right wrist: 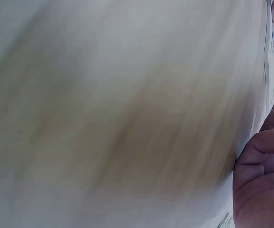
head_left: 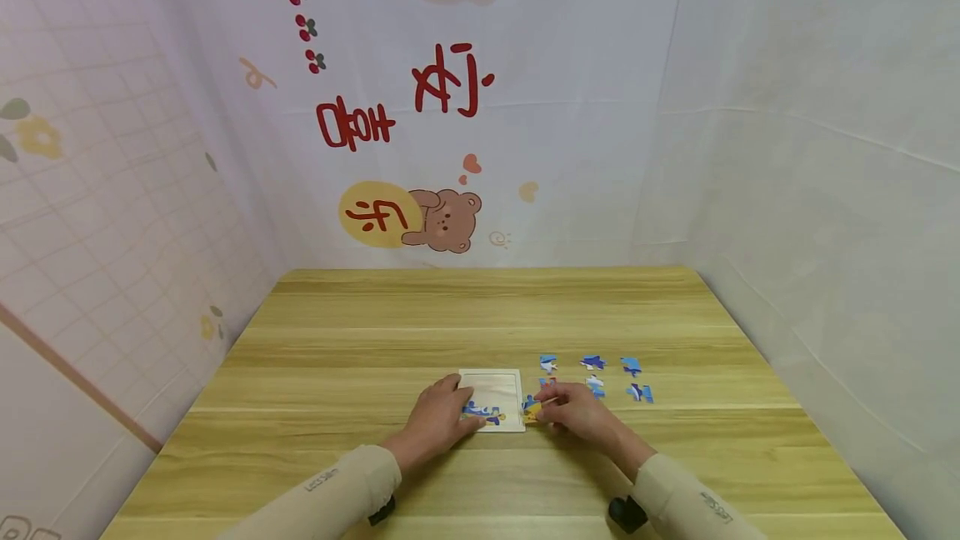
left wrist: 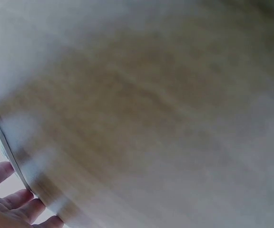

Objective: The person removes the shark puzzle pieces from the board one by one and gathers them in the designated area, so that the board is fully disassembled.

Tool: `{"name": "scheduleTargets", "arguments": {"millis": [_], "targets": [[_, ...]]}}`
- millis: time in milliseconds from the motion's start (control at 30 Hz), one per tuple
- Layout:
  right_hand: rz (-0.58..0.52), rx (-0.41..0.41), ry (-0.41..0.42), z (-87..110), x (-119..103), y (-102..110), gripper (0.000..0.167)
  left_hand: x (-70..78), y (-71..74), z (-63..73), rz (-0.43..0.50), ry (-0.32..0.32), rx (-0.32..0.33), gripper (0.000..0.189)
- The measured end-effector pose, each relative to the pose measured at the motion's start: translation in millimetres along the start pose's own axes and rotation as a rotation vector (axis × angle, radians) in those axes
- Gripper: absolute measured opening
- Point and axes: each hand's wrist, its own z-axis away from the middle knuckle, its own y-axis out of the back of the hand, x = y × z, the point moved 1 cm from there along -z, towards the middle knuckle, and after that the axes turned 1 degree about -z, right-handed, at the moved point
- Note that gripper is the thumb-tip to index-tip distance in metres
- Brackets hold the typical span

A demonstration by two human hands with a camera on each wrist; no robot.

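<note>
A shallow white puzzle tray (head_left: 495, 430) lies on the table, with joined blue puzzle pieces (head_left: 483, 414) along its lower left. My left hand (head_left: 437, 419) rests at the tray's left side, thumb near those pieces and fingers spread by the upper left corner. In the left wrist view, the left fingers (left wrist: 18, 198) are mostly extended against a thin edge. Just beside the tray's right edge, my right hand (head_left: 577, 413) pinches a yellow-and-blue puzzle piece (head_left: 531, 411) between thumb and fingers. The right wrist view shows the right hand (right wrist: 265, 175) with curled fingers; its piece is mostly hidden there.
Several loose puzzle pieces lie right of the tray, including a blue-and-white piece (head_left: 548, 362), a dark blue piece (head_left: 592, 362) and a blue piece (head_left: 641, 392). One is partly covered by the right hand. Printed white cloth (head_left: 570, 107) hangs behind the wooden table (head_left: 337, 340).
</note>
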Motion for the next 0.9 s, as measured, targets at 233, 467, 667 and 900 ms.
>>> {"name": "scheduleTargets", "arguments": {"millis": [233, 467, 667, 900], "targets": [[0.019, 0.024, -0.055, 16.8, 17, 28, 0.029, -0.1, -0.9, -1.4, 0.001, -0.005, -0.002, 0.055], [0.032, 0.034, -0.097, 38.7, 34, 68, 0.036, -0.8, -2.7, -1.2, -0.002, -0.003, 0.0, 0.056], [0.062, 0.061, -0.132, 55.1, 43, 99, 0.036, -0.9, -2.7, -1.3, 0.012, -0.002, -0.004, 0.055], [0.084, 0.08, -0.161, 67.9, 49, 121, 0.037, 0.3, -0.3, -1.1, 0.009, -0.017, 0.003, 0.054]]}}
